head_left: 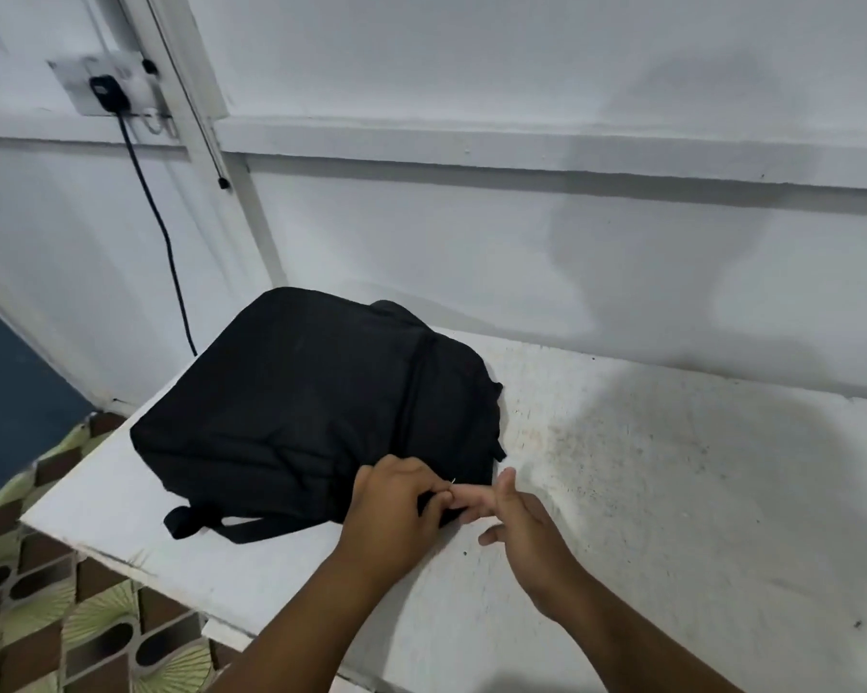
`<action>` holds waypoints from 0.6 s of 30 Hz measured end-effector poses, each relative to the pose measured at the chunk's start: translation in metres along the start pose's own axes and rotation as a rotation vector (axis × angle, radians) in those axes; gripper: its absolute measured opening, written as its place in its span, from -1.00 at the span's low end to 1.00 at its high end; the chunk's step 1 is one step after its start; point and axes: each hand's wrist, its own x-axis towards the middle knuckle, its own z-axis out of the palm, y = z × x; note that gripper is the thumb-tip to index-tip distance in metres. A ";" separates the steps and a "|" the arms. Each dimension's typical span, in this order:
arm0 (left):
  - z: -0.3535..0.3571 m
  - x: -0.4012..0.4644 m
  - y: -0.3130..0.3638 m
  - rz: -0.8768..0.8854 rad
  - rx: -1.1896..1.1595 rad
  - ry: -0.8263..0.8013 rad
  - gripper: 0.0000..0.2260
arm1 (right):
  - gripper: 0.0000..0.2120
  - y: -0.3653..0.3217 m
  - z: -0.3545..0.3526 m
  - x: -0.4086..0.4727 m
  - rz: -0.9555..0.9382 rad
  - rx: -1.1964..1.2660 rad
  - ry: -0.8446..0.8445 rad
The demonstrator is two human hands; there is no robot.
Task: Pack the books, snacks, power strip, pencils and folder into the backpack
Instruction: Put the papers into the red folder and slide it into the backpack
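Zipper pull barely visible, perhaps pinched.

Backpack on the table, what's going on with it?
A person has a black backpack lying flat on a white table. Both hands work at its near corner: the left hand pinches something small there, probably a zipper pull, while the right hand touches the same spot with straight fingers. No books, snacks or other items are in view, so packing looks finished or nearly so.
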 end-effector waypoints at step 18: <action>-0.067 -0.041 -0.056 -0.486 0.385 0.206 -0.77 | -0.75 0.000 -0.007 0.045 0.220 -0.053 0.304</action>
